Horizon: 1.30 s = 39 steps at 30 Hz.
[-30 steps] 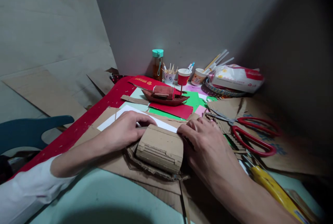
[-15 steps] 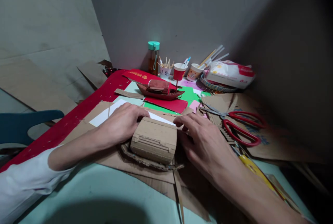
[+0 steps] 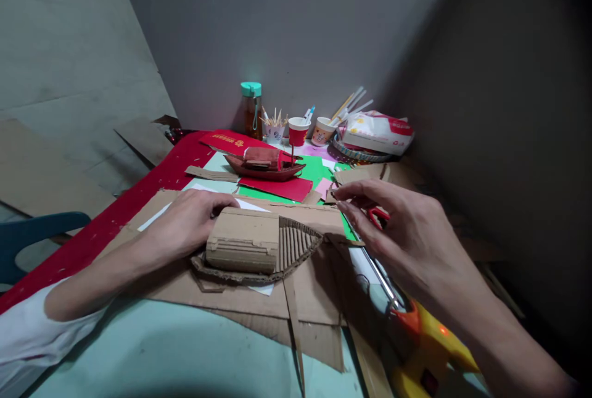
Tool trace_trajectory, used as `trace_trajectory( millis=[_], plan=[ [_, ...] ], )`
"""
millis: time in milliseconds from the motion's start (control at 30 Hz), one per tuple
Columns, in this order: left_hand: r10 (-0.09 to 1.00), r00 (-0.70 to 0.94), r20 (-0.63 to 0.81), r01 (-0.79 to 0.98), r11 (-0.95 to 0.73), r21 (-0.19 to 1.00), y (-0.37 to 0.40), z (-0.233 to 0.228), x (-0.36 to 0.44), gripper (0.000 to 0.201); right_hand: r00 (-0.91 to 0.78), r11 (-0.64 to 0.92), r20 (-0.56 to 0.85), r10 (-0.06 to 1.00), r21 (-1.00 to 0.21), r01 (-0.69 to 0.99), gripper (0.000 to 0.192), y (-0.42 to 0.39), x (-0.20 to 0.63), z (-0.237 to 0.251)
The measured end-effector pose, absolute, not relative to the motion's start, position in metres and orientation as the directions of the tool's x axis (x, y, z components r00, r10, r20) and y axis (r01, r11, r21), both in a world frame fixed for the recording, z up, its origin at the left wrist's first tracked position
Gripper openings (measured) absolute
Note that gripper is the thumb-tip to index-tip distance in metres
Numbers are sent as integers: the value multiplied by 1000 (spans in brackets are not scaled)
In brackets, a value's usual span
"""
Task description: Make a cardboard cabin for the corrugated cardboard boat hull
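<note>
— While the left hand is lying near the middle of the surface, what is it touching?

— It is pressing palm-down against the left end of a cardboard block, fingers curled together over its top corner. The block is sitting on a curved piece of corrugated cardboard, which is resting on flat cardboard sheets.

— And the right hand?

— The right hand is hovering toward the right edge, just above red-handled scissors. Its fingers are loosely spread and bent, holding nothing that shows.

— What else is lying nearby?

— A yellow glue gun is sitting at the near right corner, nozzle pointing toward the block. A small red model boat is resting on coloured paper toward the far edge, with cups and a teal-capped bottle behind it.
</note>
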<state>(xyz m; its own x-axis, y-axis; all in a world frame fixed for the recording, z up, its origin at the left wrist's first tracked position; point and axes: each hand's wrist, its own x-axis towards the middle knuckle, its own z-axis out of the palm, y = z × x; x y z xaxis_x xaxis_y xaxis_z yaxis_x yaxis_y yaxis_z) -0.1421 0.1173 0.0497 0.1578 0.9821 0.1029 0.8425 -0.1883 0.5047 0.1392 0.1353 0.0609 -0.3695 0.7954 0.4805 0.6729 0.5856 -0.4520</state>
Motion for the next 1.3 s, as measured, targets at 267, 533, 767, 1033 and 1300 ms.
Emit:
trace_trajectory(
  millis=[267,533,767,1033,1300],
  plan=[
    [975,26,222,823,-146,549,94,53,-189,32,-484,651,435,759,-496,575,13,118,125,54],
    [963,154,220,806,-251,536,57,47,-180,29,-582,648,320,748,-538,538,8,91,103,37],
    [930,324,176,832,-368,416,59,40,-172,8,-555,661,364,748,-483,574,10,95,93,13],
    [907,379,182,826,-420,375,58,31,-166,23,-524,671,419,742,-456,585,13,92,86,7],
    [911,353,211,826,-410,387,56,31,-164,22,-545,679,406,734,-411,608,17,93,87,6]
  ],
)
